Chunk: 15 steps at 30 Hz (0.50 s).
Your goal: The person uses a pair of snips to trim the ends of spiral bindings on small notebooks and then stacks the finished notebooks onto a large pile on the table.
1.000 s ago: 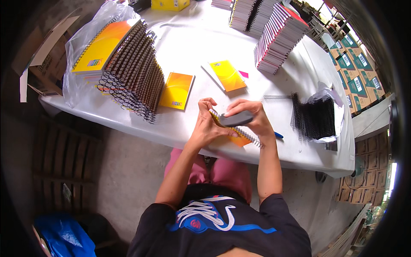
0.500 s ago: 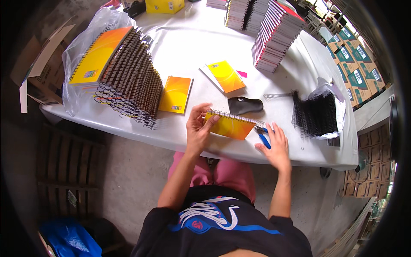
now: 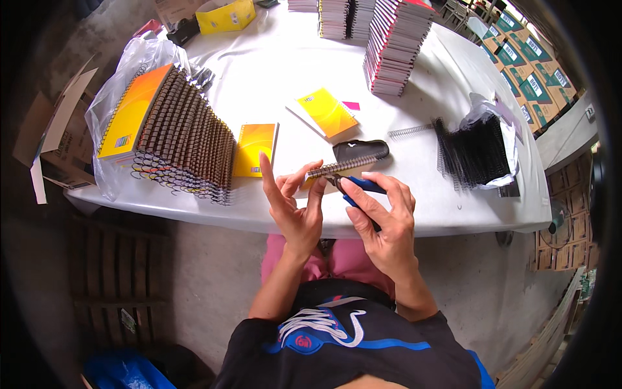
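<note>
Centre of the frame: the left hand, forefinger raised, pinches a spiral notebook by its left end; the right hand curls around blue-handled pliers, tips beside the left thumb; a slip could nip skin or bend the coil.

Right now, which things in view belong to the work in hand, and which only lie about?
Probably for the work:
held notebook
blue-handled pliers
black coils
left notebook stack

Probably lying about:
yellow box
open cardboard box
stacked cartons
</note>
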### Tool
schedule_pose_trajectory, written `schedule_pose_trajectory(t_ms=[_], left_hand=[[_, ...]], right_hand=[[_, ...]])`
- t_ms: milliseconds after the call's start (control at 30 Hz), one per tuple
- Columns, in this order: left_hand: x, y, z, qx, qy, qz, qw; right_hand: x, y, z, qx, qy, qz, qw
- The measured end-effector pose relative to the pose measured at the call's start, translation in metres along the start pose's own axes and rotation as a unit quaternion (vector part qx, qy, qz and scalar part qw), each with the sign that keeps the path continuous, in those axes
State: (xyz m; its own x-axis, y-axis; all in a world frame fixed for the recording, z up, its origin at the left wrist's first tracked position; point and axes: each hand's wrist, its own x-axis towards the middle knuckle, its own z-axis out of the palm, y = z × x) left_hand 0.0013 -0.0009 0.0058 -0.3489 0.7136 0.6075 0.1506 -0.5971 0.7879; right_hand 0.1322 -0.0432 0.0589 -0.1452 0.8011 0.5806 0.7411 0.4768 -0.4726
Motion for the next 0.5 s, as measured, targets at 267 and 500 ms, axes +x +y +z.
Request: schedule_pose_trajectory(t_ms=[267,500], left_hand=[[-0.01,0.002,0.005,-0.113,0.024,-0.107,0.988],[-0.007,0.005,0.002,-0.013,0.011,-0.025,1.0]], right_hand=[[-0.001,-0.003,-0.007,-0.03,-0.018,0.015,0.999],[-0.001,-0.004,-0.009,-0.017,-0.03,0.022,0.999]])
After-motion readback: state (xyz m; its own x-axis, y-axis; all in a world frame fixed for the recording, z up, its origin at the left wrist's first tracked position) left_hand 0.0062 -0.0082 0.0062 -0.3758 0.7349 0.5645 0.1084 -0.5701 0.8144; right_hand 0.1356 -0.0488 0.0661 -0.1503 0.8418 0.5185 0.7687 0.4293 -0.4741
